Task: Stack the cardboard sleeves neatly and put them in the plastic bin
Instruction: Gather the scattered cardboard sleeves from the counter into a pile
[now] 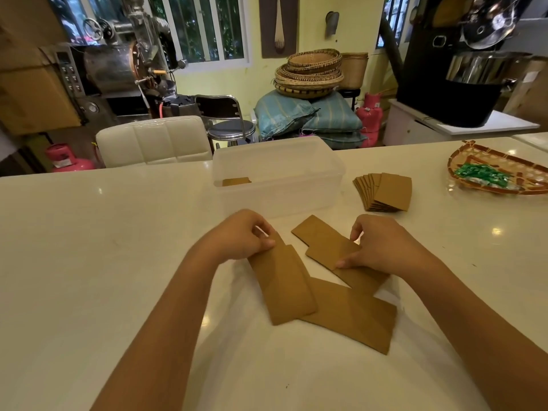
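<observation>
White table: bin, fanned sleeves, basket.

A glossy white table fills the near field, with ceiling lights reflected on its surface. Beyond its far edge stand a white padded chair and a chrome stool. The far wall is pale yellow, with white-framed windows showing green foliage. Far left: a metal roasting machine and a pink gas cylinder. Centre: stacked woven baskets on blue sacks. Far right: a black machine on a white cabinet.
</observation>
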